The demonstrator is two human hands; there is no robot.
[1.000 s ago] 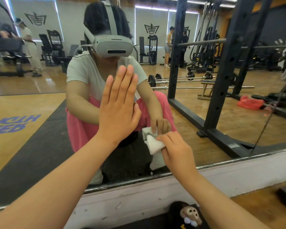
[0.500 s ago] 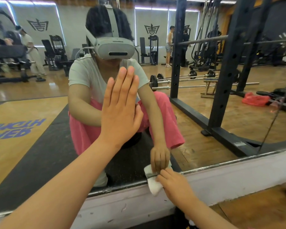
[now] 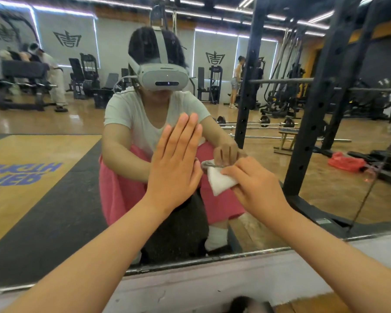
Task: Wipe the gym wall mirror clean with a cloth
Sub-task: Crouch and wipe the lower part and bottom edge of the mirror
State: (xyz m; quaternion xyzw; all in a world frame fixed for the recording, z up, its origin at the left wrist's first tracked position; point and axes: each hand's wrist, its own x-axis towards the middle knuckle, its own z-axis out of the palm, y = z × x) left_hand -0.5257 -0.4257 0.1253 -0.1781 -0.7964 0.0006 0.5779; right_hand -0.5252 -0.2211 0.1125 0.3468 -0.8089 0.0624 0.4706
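The wall mirror [image 3: 54, 199] fills most of the view, its lower metal edge running just above a white base strip. My left hand [image 3: 175, 163] is pressed flat against the glass, fingers together and pointing up, holding nothing. My right hand [image 3: 255, 184] pinches a small folded white cloth [image 3: 219, 181] and holds it against the mirror, just right of my left hand. The cloth's top edge meets its own reflection on the glass.
A white base strip [image 3: 212, 283] runs below the mirror, with wooden floor [image 3: 314, 303] at the bottom right. A dark furry object [image 3: 248, 304] sits at the bottom edge. The mirror reflects a black squat rack [image 3: 314, 123], barbells, gym machines and other people.
My right hand has carried the cloth up from the mirror's bottom edge to mid-height beside my left hand. My left hand has stayed flat on the glass.
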